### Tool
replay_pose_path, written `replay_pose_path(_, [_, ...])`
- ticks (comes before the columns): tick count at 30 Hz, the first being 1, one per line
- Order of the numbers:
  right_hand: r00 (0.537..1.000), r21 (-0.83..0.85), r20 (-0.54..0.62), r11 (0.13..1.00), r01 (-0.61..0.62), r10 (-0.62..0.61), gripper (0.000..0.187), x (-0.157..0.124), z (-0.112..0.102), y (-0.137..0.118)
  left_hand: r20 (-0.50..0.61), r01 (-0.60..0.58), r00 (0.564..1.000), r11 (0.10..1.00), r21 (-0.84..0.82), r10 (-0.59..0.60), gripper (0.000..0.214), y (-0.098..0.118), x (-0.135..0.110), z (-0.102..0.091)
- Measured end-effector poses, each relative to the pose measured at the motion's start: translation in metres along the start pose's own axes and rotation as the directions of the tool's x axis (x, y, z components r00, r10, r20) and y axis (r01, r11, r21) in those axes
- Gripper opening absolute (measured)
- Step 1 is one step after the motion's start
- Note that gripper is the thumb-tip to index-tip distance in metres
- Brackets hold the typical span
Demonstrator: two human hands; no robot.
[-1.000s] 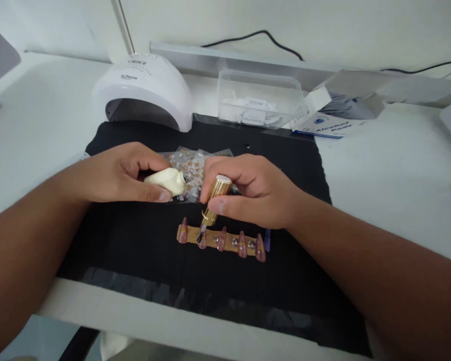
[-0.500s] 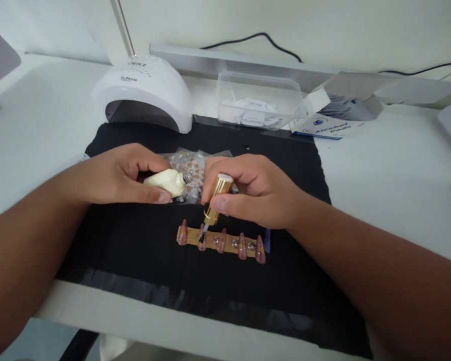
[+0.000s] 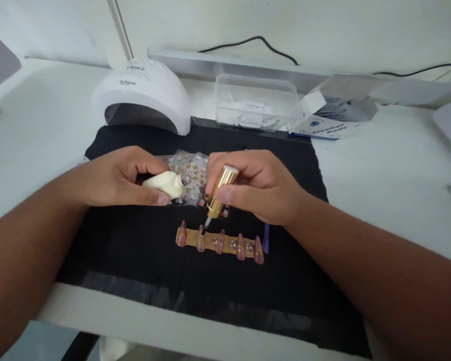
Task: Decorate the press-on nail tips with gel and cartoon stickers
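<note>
My left hand (image 3: 126, 178) is closed around a cream, ribbed nail polish bottle (image 3: 167, 184), tilted with its uncapped neck pointing right. Between thumb and fingers, my right hand (image 3: 259, 188) grips the gold cap of a nail polish brush (image 3: 221, 193). The brush slants down, its dark bristles at or just above the second pinkish false nail (image 3: 200, 239) from the left; I cannot tell whether they touch. Several such nails lie across a wooden strip (image 3: 209, 240) with silvery round studs. Sticker sheets (image 3: 190, 165) lie behind, partly hidden by my hands.
A black mat (image 3: 154, 260) covers the table's middle. At its back edge stand a white nail lamp (image 3: 146, 95), a clear plastic box (image 3: 257, 103) with small packets and an open alcohol pads box (image 3: 328, 123). A purple stick (image 3: 266, 238) lies by the strip's right end.
My right hand has lifted the brush slightly, up and to the right, so its tip sits nearer the second nail's upper part. The left hand holds the bottle almost unchanged.
</note>
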State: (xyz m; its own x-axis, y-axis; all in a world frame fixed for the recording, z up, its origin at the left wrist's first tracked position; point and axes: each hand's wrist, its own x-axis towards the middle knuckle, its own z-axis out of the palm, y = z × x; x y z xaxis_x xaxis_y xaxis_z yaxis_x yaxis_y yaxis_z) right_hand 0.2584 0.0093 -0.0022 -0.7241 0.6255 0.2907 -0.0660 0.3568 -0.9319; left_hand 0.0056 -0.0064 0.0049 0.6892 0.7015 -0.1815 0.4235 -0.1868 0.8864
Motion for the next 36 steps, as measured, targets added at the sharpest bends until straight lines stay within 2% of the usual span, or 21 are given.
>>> replay_pose_path(3, [0.990,0.187,-0.141,0.982,0.028,-0.001,0.014,0.000,0.000,0.006,0.007,-0.011,1.000,1.000,0.004,0.011,0.025,-0.001,0.000,0.000])
replay_pose_path(6, [0.960,0.249,-0.281,0.965,0.079,-0.006,0.015,0.003,-0.002,0.012,0.007,-0.034,0.999,0.998,0.059,0.034,0.026,-0.001,-0.001,0.001])
replay_pose_path(8, [0.902,0.215,-0.429,0.966,0.145,-0.040,0.018,0.005,-0.003,0.013,0.008,-0.059,0.998,0.995,0.081,0.059,0.026,0.000,-0.001,0.002])
replay_pose_path(10, [0.826,0.170,-0.558,0.963,0.207,-0.079,0.023,0.006,-0.003,0.013,0.012,-0.084,0.996,0.993,0.085,0.083,0.027,0.001,-0.001,0.003])
replay_pose_path(12, [0.789,0.157,-0.606,0.958,0.238,-0.097,0.023,0.006,-0.002,0.012,0.011,-0.099,0.995,0.991,0.094,0.099,0.027,0.002,0.000,0.004])
replay_pose_path(18, [0.837,0.238,-0.541,0.939,0.247,-0.083,0.017,0.001,0.002,0.012,-0.004,-0.119,0.993,0.985,0.129,0.120,0.030,0.002,0.002,0.005])
replay_pose_path(25, [0.865,0.210,-0.498,0.958,0.195,-0.067,0.021,0.000,0.003,0.012,-0.004,-0.108,0.994,0.987,0.118,0.109,0.031,0.003,0.003,0.005])
replay_pose_path(36, [0.865,0.201,-0.488,0.951,0.236,-0.112,0.014,-0.002,0.001,0.015,-0.008,-0.112,0.993,0.986,0.122,0.114,0.030,0.002,0.002,0.005])
